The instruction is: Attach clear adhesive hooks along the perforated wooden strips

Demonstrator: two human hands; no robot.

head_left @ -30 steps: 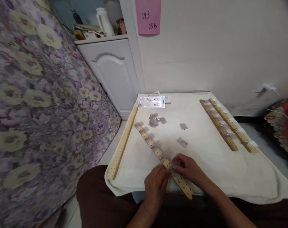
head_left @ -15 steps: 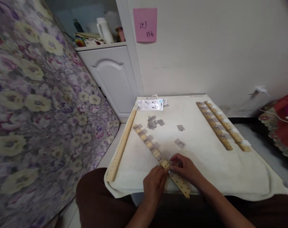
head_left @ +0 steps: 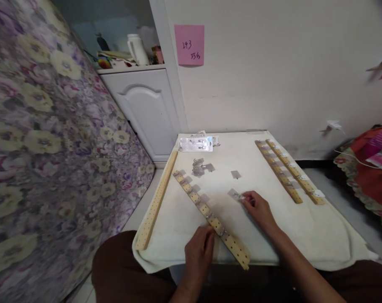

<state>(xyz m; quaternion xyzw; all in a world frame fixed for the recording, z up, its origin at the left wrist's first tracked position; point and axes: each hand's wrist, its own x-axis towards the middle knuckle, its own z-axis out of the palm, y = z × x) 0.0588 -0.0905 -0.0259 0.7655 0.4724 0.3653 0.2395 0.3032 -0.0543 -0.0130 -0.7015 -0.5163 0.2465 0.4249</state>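
A perforated wooden strip [head_left: 232,244] lies slantwise in front of me, with several clear adhesive hooks set along it. My left hand [head_left: 200,248] is closed at the strip's left edge, fingers curled against it; the fingertips are partly hidden. Right of the strip, my right hand [head_left: 257,208] pinches the metal end of a clear adhesive hook [head_left: 234,194] close to the cloth. Another hook [head_left: 236,174] lies farther back. A small heap of clear hooks [head_left: 197,167] sits beyond the strip's far end.
A bare perforated strip [head_left: 156,204] lies along the table's left edge. Two strips with hooks, the nearer one [head_left: 279,171] and the outer one [head_left: 295,171], lie at the right. Hook packaging [head_left: 195,144] rests at the back of the white cloth [head_left: 304,235], by the wall.
My right hand has left the wooden strip, moved right and away from me, and taken hold of a loose hook. My left hand stays at the strip. The view has shifted slightly.
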